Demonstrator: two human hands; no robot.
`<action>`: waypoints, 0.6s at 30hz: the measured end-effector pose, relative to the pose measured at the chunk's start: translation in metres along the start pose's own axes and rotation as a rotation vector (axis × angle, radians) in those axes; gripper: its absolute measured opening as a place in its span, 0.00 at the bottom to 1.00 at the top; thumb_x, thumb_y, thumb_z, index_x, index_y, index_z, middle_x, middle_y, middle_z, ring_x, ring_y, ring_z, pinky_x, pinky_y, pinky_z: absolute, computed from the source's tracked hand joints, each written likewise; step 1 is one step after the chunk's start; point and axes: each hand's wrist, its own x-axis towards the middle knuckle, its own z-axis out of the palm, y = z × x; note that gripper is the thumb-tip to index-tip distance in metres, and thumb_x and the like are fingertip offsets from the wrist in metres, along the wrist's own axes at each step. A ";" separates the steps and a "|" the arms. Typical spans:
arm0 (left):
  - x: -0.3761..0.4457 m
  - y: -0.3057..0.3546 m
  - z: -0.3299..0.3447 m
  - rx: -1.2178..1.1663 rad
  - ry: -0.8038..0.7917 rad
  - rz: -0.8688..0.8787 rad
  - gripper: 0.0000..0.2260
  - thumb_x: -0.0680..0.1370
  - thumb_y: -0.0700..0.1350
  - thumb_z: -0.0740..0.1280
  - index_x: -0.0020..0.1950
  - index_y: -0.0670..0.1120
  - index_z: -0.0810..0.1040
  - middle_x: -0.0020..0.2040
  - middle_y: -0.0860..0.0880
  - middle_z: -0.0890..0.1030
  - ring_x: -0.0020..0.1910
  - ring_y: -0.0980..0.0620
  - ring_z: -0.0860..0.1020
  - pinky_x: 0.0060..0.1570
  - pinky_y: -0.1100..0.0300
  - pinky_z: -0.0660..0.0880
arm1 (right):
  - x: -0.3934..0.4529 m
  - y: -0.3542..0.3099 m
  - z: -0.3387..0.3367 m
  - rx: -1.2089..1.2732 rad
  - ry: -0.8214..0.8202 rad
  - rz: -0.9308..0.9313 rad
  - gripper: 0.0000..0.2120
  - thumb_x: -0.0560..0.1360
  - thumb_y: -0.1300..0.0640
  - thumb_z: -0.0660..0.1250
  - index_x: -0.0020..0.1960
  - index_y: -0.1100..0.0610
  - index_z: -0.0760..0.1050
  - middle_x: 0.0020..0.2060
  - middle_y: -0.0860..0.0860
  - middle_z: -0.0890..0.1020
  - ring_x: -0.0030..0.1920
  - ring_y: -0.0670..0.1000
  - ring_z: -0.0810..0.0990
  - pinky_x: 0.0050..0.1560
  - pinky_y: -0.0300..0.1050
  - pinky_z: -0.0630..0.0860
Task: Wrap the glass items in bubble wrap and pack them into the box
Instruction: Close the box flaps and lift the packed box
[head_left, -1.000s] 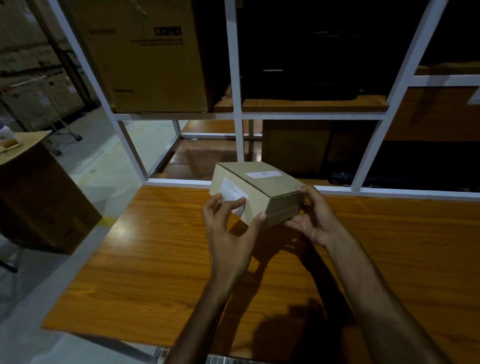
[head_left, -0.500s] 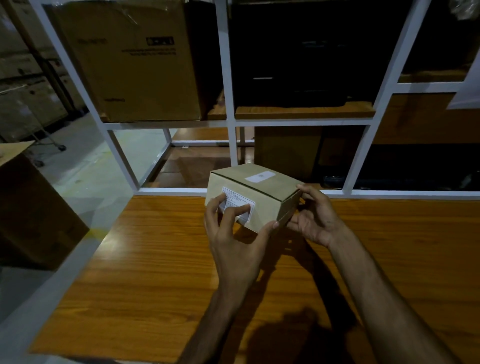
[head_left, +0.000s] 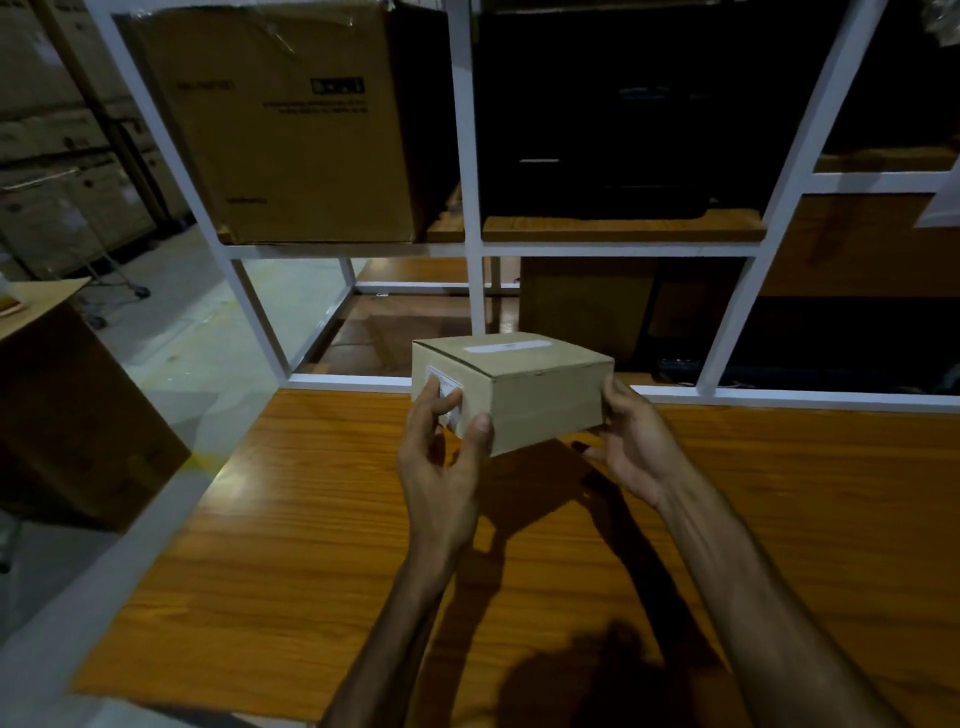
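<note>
Both hands, left hand (head_left: 441, 462) and right hand (head_left: 636, 447), hold the closed cardboard box (head_left: 519, 389) above the wooden table (head_left: 311, 545); no glass or bubble wrap is visible, so packing seems unstarted.

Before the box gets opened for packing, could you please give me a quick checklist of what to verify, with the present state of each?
1. Small cardboard box gripped on both sides: ok, left hand on the labelled end, right hand on the other.
2. Box resting on the wooden table: cannot tell; its shadow suggests it is raised.
3. Top flaps open: not ok, closed.
4. Bubble wrap within view: not ok, none visible.
5. Glass items within view: not ok, none visible.
</note>
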 end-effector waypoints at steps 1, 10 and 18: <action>0.002 -0.002 -0.002 -0.022 0.008 -0.006 0.22 0.75 0.65 0.73 0.64 0.55 0.79 0.79 0.51 0.71 0.78 0.51 0.69 0.66 0.36 0.77 | -0.003 0.001 0.005 -0.044 0.013 -0.042 0.15 0.86 0.48 0.60 0.70 0.46 0.77 0.64 0.52 0.81 0.66 0.55 0.78 0.59 0.56 0.74; 0.019 -0.019 -0.032 -0.107 -0.029 -0.149 0.09 0.84 0.41 0.65 0.64 0.46 0.79 0.61 0.49 0.83 0.64 0.49 0.81 0.56 0.48 0.83 | -0.019 0.023 0.022 -0.231 0.092 -0.356 0.21 0.82 0.54 0.67 0.75 0.48 0.73 0.62 0.46 0.82 0.61 0.42 0.82 0.55 0.42 0.83; 0.033 -0.060 -0.044 -0.072 -0.004 -0.321 0.11 0.84 0.34 0.62 0.61 0.47 0.79 0.60 0.50 0.84 0.63 0.50 0.82 0.58 0.43 0.82 | -0.015 0.065 0.028 -0.267 0.126 -0.286 0.26 0.81 0.58 0.69 0.78 0.46 0.70 0.64 0.44 0.81 0.63 0.46 0.81 0.58 0.46 0.84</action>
